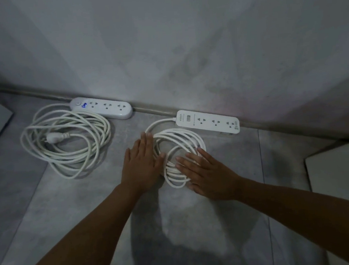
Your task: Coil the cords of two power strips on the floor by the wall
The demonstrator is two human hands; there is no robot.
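- Two white power strips are lying on the grey floor [91, 203], both set against the foot of the wall [182, 36].
- The right power strip [208, 122], a squared block with three sockets, is lying with its cord leaving the left end and curving down into the right coil [179, 141].
- The right coil is lying just in front of this strip, gathered into tight, overlapping loops between the two hands.
- The left hand [141, 160] is lying flat, palm down, at the coil's left edge. Its fingers [147, 140] are lying straight and pressed together, pointing toward the wall, with the tips beside the outermost loop. The thumb is reaching right and touching the loops.
- The right hand [206, 174] is pressing palm down on the near right part of the coil. Its fingers [189, 159] are lying straight and slightly spread on top of the loops, pointing up and left. Several turns are passing beneath them.
- Neither hand is curling round the cord.
- The left power strip [104, 106], rounded at the ends and showing a small blue display, is lying well apart from both hands.
- The left coil [42, 125] is lying in wider, looser loops in front of its strip, with the plug [57, 137] resting inside the ring.
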